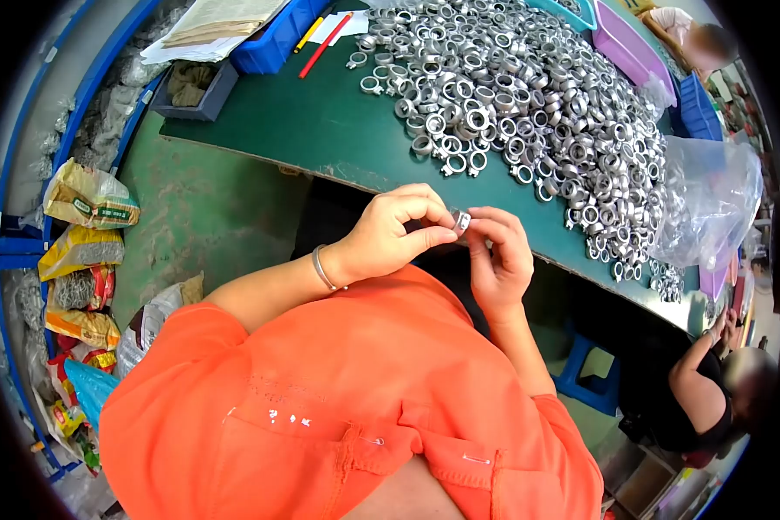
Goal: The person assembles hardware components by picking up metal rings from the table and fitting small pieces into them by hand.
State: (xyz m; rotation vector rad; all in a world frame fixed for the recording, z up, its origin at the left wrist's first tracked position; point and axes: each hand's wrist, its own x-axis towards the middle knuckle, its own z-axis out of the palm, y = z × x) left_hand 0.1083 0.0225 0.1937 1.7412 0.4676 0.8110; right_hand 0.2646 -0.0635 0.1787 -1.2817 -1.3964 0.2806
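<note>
A worker in a bright orange short-sleeved shirt [321,373] held a small silver-grey metal ring [462,223] between both hands, in front of the chest and at the near edge of a dark green, flat-topped table [321,121]. The left hand [390,230], a thin silver metal bracelet [322,269] at its wrist, was nearly closed, thumb and forefinger pinching the ring's left side while the other fingers curled inward. The right hand [501,260] was half curled, its thumb and fingertips drawn together on the ring's right side. Beyond the hands, a broad heap of similar silver-grey metal rings [537,104] spread over the tabletop, with a slim red pen [325,45] and a shorter yellow pen [308,35] to its left. A crumpled clear plastic bag [711,195] stood beside the heap at right, near a seated co-worker in black [706,407]
</note>
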